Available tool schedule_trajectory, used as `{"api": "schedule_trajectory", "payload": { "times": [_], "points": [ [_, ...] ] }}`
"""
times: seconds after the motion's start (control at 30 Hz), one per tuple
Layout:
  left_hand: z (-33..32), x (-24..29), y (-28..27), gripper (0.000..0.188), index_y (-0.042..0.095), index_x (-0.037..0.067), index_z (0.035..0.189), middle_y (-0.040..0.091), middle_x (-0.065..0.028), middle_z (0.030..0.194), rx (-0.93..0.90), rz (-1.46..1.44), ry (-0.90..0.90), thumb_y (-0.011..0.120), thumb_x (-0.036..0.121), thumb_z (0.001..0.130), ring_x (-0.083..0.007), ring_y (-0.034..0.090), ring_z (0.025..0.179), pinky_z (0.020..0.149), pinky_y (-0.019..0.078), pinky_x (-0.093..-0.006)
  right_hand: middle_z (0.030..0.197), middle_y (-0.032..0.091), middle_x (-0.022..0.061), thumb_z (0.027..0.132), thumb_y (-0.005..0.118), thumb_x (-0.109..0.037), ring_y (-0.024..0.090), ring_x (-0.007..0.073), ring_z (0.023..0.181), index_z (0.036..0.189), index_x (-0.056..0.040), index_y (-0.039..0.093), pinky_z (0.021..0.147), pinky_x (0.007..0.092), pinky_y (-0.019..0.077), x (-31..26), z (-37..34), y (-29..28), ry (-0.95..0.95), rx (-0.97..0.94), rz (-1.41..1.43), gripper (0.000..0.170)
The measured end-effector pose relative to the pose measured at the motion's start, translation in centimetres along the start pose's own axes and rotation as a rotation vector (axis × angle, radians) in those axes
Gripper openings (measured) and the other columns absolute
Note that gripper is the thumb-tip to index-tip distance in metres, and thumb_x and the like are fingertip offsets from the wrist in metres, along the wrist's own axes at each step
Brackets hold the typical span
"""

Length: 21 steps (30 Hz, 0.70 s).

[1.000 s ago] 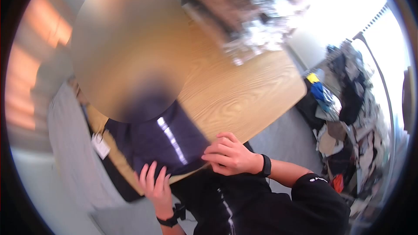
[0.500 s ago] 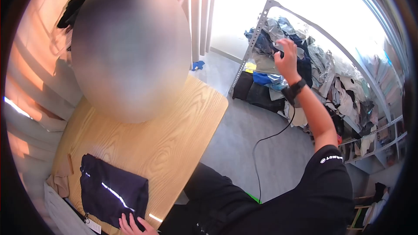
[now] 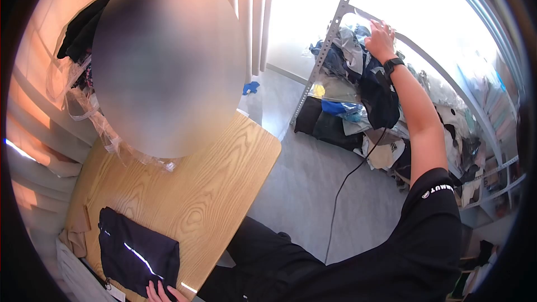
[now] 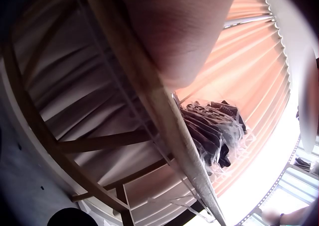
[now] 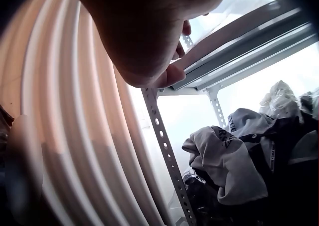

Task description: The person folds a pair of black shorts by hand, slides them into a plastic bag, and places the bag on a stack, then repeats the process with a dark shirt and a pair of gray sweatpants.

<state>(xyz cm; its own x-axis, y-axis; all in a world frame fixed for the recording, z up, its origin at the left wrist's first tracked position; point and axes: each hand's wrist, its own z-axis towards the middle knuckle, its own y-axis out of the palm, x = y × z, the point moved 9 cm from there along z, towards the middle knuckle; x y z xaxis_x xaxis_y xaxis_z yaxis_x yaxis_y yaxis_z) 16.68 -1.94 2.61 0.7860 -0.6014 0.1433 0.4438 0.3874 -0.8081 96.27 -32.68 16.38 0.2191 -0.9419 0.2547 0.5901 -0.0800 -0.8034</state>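
Observation:
A folded dark navy garment [image 3: 137, 251] lies near the front edge of the wooden table, a pale streak across it. Its white paper tag [image 3: 116, 293] sticks out at the lower edge. My left hand [image 3: 161, 292] rests on the garment's near corner with fingers extended; in the left wrist view the palm [image 4: 174, 36] is over the table edge. Raised far to the right, my right hand [image 3: 381, 40] has its fingers at the edge of the grey upper shelf [image 5: 239, 41]. I cannot tell whether those fingers grip anything.
Below that shelf, several garments [image 3: 380, 95], some in clear plastic, are heaped on the metal rack [image 3: 334, 28]. A stack of plastic-bagged clothes [image 4: 209, 128] stands at the table's far end. A black cable [image 3: 341, 190] hangs from the right wrist across the grey floor.
My right hand left the garment and rose to the rack, moving further up to the shelf edge. My left hand stays on the garment. The head view turned right.

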Motion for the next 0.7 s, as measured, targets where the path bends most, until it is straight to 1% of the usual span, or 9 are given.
{"api": "schedule_trajectory", "payload": {
  "times": [0.07, 0.17, 0.23, 0.27, 0.3, 0.37, 0.4, 0.53, 0.7],
  "points": [
    [0.1, 0.0, 0.0, 0.02, 0.07, 0.002, 0.102, 0.064, -0.0175, 0.113, 0.004, 0.001, 0.003, 0.062, 0.017, 0.09, -0.0385, 0.056, 0.108, 0.094, 0.044, -0.0497, 0.148, 0.036, 0.0078, 0.077, 0.06, -0.018, 0.026, 0.0274, 0.141, 0.134, -0.0054, 0.05, 0.113, 0.056, 0.0209, -0.1, -0.1, 0.2, 0.0, 0.0, 0.0, 0.059],
    [-0.1, -0.1, 0.1, 0.02, 0.07, 0.003, 0.101, 0.065, -0.0173, 0.113, 0.01, 0.005, 0.012, 0.062, 0.017, 0.09, -0.0384, 0.057, 0.107, 0.094, 0.0442, -0.0495, 0.145, 0.039, 0.0092, 0.077, 0.06, -0.017, 0.029, 0.0282, 0.139, 0.133, -0.0084, 0.052, 0.112, 0.058, 0.0215, -0.3, -0.2, -0.4, -0.041, 0.066, 0.042, 0.057],
    [-0.1, 0.0, 0.2, 0.02, 0.07, 0.003, 0.101, 0.065, -0.0173, 0.113, 0.013, 0.008, 0.018, 0.061, 0.017, 0.09, -0.0383, 0.057, 0.106, 0.094, 0.0442, -0.0494, 0.141, 0.041, 0.0106, 0.077, 0.059, -0.017, 0.031, 0.0296, 0.137, 0.132, -0.0119, 0.054, 0.111, 0.0599, 0.0216, 0.1, 0.1, -2.2, -0.043, 0.265, 0.055, 0.055],
    [0.0, 0.0, 0.1, 0.02, 0.07, 0.003, 0.101, 0.065, -0.0173, 0.113, 0.012, 0.013, 0.016, 0.061, 0.017, 0.09, -0.0382, 0.057, 0.106, 0.094, 0.0443, -0.0494, 0.146, 0.038, 0.0118, 0.078, 0.059, -0.019, 0.027, 0.032, 0.14, 0.134, -0.0151, 0.053, 0.112, 0.0612, 0.0199, 0.7, 0.7, -1.8, 0.005, 0.213, 0.014, 0.056],
    [0.2, 0.0, 0.0, 0.02, 0.07, 0.003, 0.101, 0.065, -0.0173, 0.113, 0.01, 0.019, 0.017, 0.061, 0.017, 0.09, -0.0381, 0.057, 0.106, 0.094, 0.0444, -0.0493, 0.146, 0.038, 0.0118, 0.078, 0.059, -0.019, 0.027, 0.032, 0.14, 0.134, -0.0151, 0.053, 0.112, 0.0612, 0.0199, 0.7, 0.9, -2.4, 0.007, 0.208, 0.016, 0.056],
    [0.2, 0.1, 0.0, 0.02, 0.07, 0.002, 0.101, 0.065, -0.0173, 0.112, 0.008, 0.014, 0.018, 0.061, 0.017, 0.09, -0.038, 0.057, 0.106, 0.093, 0.0445, -0.0492, 0.15, 0.034, 0.0122, 0.079, 0.059, -0.023, 0.021, 0.0331, 0.143, 0.137, -0.0148, 0.05, 0.113, 0.0621, 0.0168, 1.4, 1.2, -0.8, 0.113, -0.102, -0.07, 0.059],
    [0.2, 0.1, 0.0, 0.02, 0.07, 0.002, 0.1, 0.065, -0.0173, 0.112, 0.007, 0.009, 0.015, 0.061, 0.017, 0.09, -0.0378, 0.057, 0.105, 0.093, 0.0446, -0.0492, 0.153, 0.031, 0.012, 0.079, 0.06, -0.026, 0.017, 0.033, 0.145, 0.141, -0.0154, 0.046, 0.114, 0.0621, 0.0141, 1.8, 1.3, 0.0, 0.127, -0.172, -0.07, 0.064],
    [0.3, 0.2, 0.0, 0.021, 0.07, 0.002, 0.1, 0.065, -0.0172, 0.112, 0.014, 0.022, 0.026, 0.061, 0.017, 0.09, -0.0376, 0.057, 0.105, 0.093, 0.0446, -0.049, 0.152, 0.032, 0.0113, 0.079, 0.06, -0.026, 0.018, 0.0328, 0.145, 0.143, -0.0141, 0.042, 0.114, 0.0622, 0.0139, 2.3, 1.6, 0.4, 0.122, -0.124, -0.088, 0.068],
    [0.3, 0.3, -0.1, 0.021, 0.07, 0.002, 0.1, 0.065, -0.0172, 0.111, 0.019, 0.0, 0.021, 0.06, 0.018, 0.091, -0.0378, 0.057, 0.105, 0.093, 0.0445, -0.0493, 0.149, 0.036, 0.0104, 0.078, 0.061, -0.025, 0.02, 0.033, 0.144, 0.143, -0.0071, 0.039, 0.114, 0.0627, 0.014, 2.3, 1.5, -0.7, 0.101, -0.12, -0.026, 0.07]
  ]
}}
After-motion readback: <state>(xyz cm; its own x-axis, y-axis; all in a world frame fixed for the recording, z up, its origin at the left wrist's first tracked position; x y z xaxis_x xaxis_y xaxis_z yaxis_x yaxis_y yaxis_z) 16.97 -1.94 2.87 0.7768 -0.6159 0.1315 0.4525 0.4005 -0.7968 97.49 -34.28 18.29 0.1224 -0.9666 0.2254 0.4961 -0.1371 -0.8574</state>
